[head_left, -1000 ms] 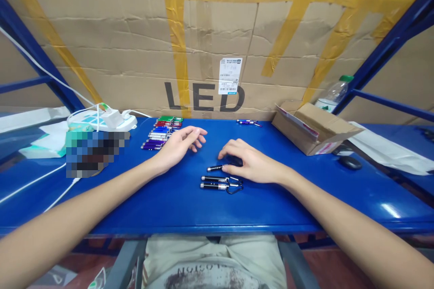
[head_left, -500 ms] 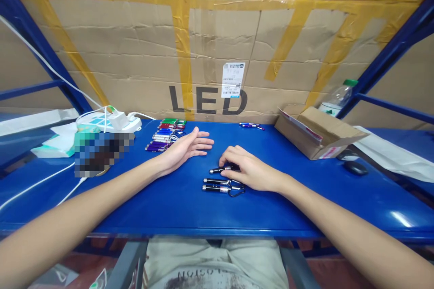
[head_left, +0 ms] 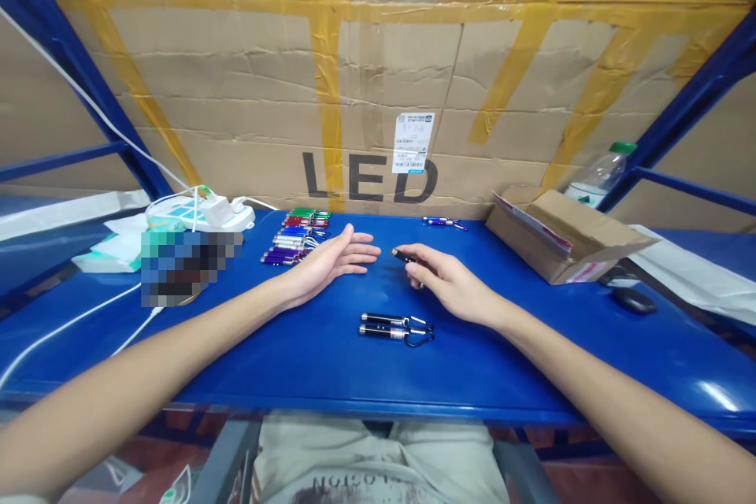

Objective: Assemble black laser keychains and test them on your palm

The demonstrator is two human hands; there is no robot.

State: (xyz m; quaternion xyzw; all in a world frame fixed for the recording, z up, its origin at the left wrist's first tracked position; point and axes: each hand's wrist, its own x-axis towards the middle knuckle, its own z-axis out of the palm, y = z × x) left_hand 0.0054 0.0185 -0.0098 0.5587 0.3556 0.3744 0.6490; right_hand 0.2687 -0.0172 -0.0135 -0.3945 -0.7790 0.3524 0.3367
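Between the thumb and fingers of my right hand (head_left: 449,279) is a black pen-shaped keychain flashlight (head_left: 402,255), its metal tip pointing left, lifted off the blue table. Two more black keychain flashlights (head_left: 383,326) with carabiner clips lie side by side below that hand, nearer the table's front edge. My left hand (head_left: 331,268) is held on edge with its fingers stretched out, holding nothing. Just behind its wrist lies a row of keychain flashlights (head_left: 292,239) in green, red, blue, silver and purple. Its palm faces my right hand across a gap.
Small blue and purple flashlights (head_left: 442,222) lie at the table's back. An open cardboard box (head_left: 567,240) stands right, near a plastic bottle (head_left: 602,169) and a black mouse (head_left: 633,300). A white power strip (head_left: 236,214) with cables sits left. A large carton (head_left: 248,94) walls the back.
My right hand has picked up the third black flashlight from beside the other two and moved it away from me. The left hand keeps its pose. The view has shifted slightly.
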